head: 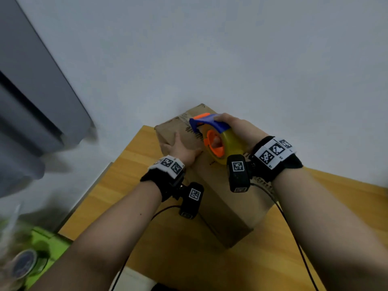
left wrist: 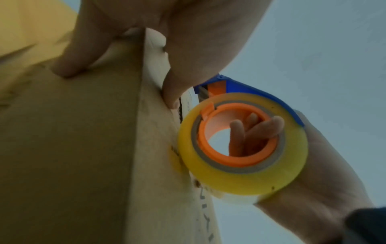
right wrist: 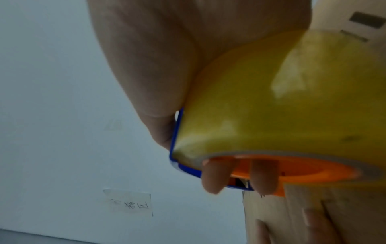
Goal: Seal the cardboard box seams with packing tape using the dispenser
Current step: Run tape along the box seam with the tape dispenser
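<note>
1. The cardboard box (head: pixel 222 185) is plain brown with dark printed marks along its top, and it stands on the wooden counter (head: pixel 117 185) near the far edge, against the pale wall (head: pixel 210 49).
2. Your left hand (head: pixel 182 150) lies on the box's far left top edge; its grip is spread, with the thumb on the top and the fingers pressed flat to the side.
3. Your right hand (head: pixel 237 131) holds the tape dispenser (head: pixel 212 135) on top of the box; its grip curls through the orange core, thumb on the blue frame.
4. The dispenser carries a thick yellowish roll of tape (left wrist: pixel 242 143), with an orange hub and a blue guard over it.
5. A green tray (head: pixel 42 253) sits blurred off the counter's left edge.
</note>
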